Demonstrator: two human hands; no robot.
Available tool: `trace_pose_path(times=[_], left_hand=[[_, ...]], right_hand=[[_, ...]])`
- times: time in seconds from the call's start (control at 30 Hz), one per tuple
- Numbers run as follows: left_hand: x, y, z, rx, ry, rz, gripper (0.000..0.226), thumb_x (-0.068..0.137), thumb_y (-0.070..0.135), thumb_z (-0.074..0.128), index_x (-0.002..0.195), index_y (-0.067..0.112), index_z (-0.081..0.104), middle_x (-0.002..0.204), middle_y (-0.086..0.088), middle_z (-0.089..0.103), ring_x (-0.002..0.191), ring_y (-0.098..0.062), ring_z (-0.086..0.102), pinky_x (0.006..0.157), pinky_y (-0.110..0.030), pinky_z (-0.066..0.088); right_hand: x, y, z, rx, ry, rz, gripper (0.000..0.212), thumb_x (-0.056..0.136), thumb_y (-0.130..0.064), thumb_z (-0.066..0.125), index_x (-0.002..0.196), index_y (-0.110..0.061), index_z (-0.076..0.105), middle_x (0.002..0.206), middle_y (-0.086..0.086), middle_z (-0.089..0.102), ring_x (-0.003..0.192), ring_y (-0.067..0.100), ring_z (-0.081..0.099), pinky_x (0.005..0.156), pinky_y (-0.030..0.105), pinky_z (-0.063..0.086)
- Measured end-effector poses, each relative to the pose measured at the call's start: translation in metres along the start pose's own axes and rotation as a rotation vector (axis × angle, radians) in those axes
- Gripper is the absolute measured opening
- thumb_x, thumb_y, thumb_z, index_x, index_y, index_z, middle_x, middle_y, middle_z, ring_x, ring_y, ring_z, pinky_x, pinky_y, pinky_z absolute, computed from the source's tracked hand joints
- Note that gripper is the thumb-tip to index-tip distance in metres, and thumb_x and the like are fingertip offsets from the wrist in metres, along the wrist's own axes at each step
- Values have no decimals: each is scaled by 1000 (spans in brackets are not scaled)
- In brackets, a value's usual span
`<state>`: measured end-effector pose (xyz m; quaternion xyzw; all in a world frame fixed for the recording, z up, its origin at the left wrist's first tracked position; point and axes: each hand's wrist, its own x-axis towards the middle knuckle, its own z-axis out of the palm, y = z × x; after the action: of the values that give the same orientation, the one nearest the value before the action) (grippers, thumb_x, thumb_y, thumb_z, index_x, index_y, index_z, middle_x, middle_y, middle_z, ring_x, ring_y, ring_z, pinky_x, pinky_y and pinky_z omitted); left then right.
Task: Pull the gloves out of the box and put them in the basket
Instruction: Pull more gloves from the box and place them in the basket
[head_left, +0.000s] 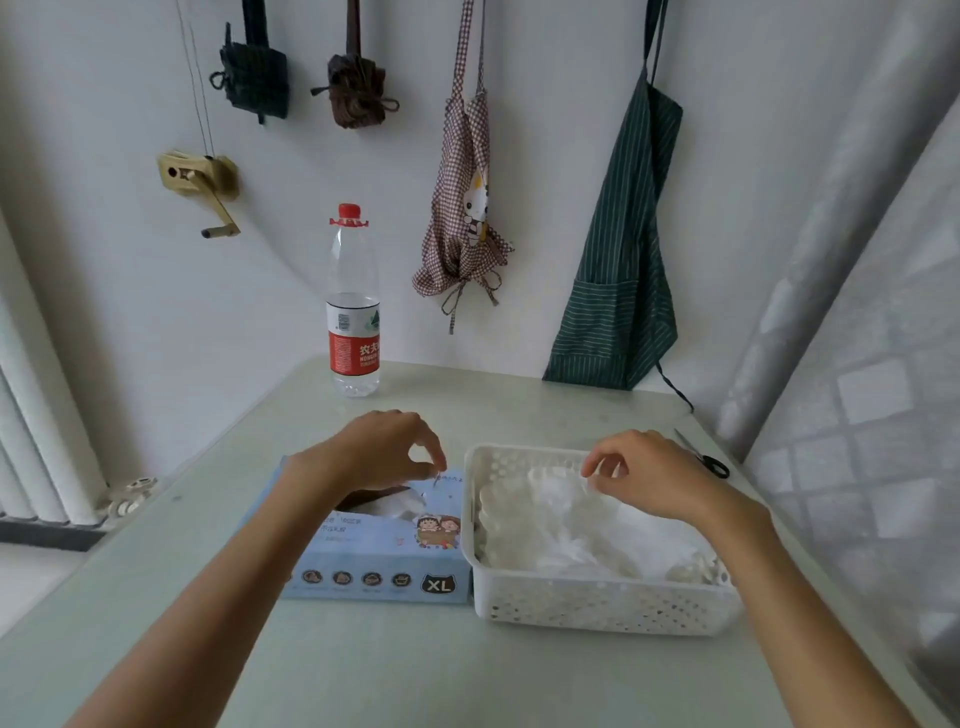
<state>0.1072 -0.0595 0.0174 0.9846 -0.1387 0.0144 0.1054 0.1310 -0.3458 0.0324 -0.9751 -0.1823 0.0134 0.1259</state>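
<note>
A light blue glove box (379, 551) marked XL lies on the table, with a clear glove (408, 504) poking out of its top slot. My left hand (379, 447) hovers over the slot, thumb and forefinger pinched together on a thin wisp of that glove. To the right of the box stands a white perforated basket (597, 603) holding a heap of clear gloves (566, 540). My right hand (644, 475) is over the basket, thumb and forefinger pinching the upper edge of a glove (558, 480) that hangs into the heap.
A water bottle (353, 312) with a red cap stands at the table's far edge. Scissors (706, 457) lie behind the basket at the right edge. Aprons (618, 260) and bags hang on the wall. A curtain (857, 364) borders the right side.
</note>
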Motion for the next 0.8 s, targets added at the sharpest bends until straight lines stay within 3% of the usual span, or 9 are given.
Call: trace_pose_path(times=[0.1,0.2,0.37,0.47,0.63,0.73,0.8], left_hand=[[-21,-44,4,-87,55,-191,23,92,25,58,113,31,64,131,9,57,118,-13,53,100,-27,38],[-39,-77,12,-164,32,-294,33,92,35,58,124,29,57,139,7,50,125,-14,48,106,-30,35],[-58,-101,21,-181,-211,-340,107,54,82,52,146,33,27,154,11,23,142,-12,21,114,-34,19],[-60,-107,24,-155,-269,-301,132,34,96,39,149,36,15,157,13,11,144,-11,8,116,-38,14],[-57,-108,28,-135,-294,-296,129,40,91,47,150,36,10,157,14,6,145,-11,4,116,-39,14],[-57,-105,28,-122,-268,-301,109,64,75,61,151,33,10,158,13,7,145,-12,4,117,-39,14],[-56,-105,27,-121,-260,-299,105,68,71,63,151,33,10,158,12,8,145,-12,5,117,-39,14]], right_hand=[[12,-49,25,74,20,-137,12,91,-30,59,99,-31,68,93,-16,63,92,7,58,73,22,43],[30,-89,54,96,68,-236,16,92,-26,57,102,-32,69,100,-13,64,99,8,54,78,22,39],[49,-132,83,-24,177,-391,14,90,-29,62,101,-32,70,90,-11,49,97,12,44,78,24,33],[57,-144,84,-74,80,-442,15,89,-24,63,98,-32,72,81,-13,49,83,9,43,70,23,29],[72,-158,88,-247,-107,-487,25,88,-15,61,107,-28,72,105,-4,69,89,18,62,69,25,36],[78,-159,91,-172,-137,-441,15,86,-27,66,98,-26,74,89,-8,68,74,10,57,66,24,37],[81,-154,89,39,-127,-374,10,85,-29,65,92,-27,72,79,-11,62,69,6,53,63,24,41]])
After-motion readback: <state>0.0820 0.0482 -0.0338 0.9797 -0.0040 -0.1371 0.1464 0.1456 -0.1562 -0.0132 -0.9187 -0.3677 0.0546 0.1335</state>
